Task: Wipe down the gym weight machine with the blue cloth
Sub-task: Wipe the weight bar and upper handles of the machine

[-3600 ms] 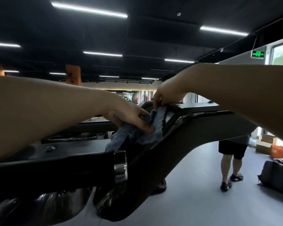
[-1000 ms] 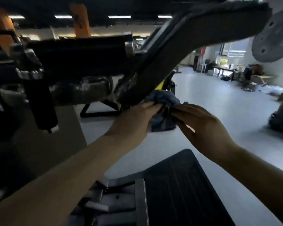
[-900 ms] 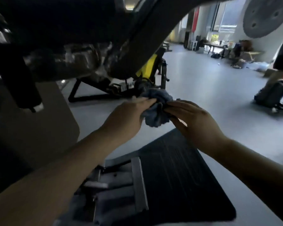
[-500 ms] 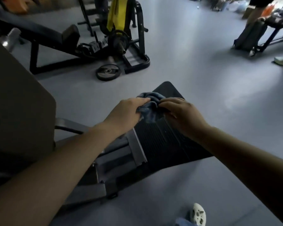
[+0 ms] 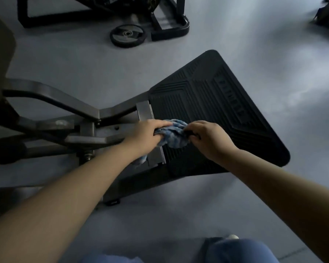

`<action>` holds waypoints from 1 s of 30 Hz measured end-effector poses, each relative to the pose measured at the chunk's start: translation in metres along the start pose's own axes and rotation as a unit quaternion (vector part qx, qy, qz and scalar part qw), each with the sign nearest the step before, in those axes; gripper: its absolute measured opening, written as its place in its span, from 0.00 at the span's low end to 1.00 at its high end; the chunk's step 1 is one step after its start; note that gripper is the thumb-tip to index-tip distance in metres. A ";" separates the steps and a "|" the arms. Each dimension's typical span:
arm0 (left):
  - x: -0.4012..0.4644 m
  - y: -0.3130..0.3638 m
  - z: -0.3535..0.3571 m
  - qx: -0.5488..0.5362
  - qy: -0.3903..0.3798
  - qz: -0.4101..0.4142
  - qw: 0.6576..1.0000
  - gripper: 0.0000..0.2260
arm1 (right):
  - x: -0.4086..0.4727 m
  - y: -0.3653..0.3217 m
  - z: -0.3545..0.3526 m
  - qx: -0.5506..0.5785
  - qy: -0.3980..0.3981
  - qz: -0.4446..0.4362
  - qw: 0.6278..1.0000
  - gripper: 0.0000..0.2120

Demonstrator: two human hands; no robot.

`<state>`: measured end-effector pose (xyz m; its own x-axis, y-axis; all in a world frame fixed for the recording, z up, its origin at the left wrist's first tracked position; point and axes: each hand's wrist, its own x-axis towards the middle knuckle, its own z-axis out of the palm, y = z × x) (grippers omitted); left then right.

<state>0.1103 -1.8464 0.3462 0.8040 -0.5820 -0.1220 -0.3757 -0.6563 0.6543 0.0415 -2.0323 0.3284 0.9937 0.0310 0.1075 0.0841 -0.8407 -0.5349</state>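
two hands (image 5: 146, 133) (image 5: 209, 138), one cloth (image 5: 174, 134), one footplate (image 5: 217, 103), one weight plate (image 5: 128, 35)

We see open footplate (image 5: 207, 103) toward its far corner; grey frame arms (image 5: 68, 105) block its left edge

Blue cloth (image 5: 174, 135): bunched, mottled light and dark blue, gripped at both ends between left hand (image 5: 146, 135) and right hand (image 5: 209, 138), one corner hanging below left hand. Lies over near edge of footplate (image 5: 213, 103), where grey metal bracket (image 5: 145, 112) meets it.

Weight machine: black ribbed rubber footplate, trapezoid, tilted, raised lettering near far side, too blurred to read. Grey steel frame (image 5: 51, 95) with curved arms and bolts runs off to left, base on floor.
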 end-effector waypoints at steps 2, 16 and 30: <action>0.008 -0.030 0.037 -0.022 -0.016 -0.014 1.000 0.19 | -0.003 0.025 0.036 -0.014 -0.015 0.021 1.000 0.12; 0.035 -0.182 0.224 -0.060 -0.065 -0.029 0.996 0.17 | -0.043 0.152 0.245 0.040 -0.081 0.137 0.986 0.10; 0.003 -0.166 0.251 -0.164 -0.158 -0.100 0.969 0.22 | -0.069 0.157 0.239 0.140 -0.042 0.240 0.960 0.10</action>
<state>0.0598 -1.8598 0.0501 0.6452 -0.6109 -0.4588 -0.0193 -0.6134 0.7896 0.0035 -2.0371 0.0363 0.9244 -0.2699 -0.2695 -0.3800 -0.5908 -0.7117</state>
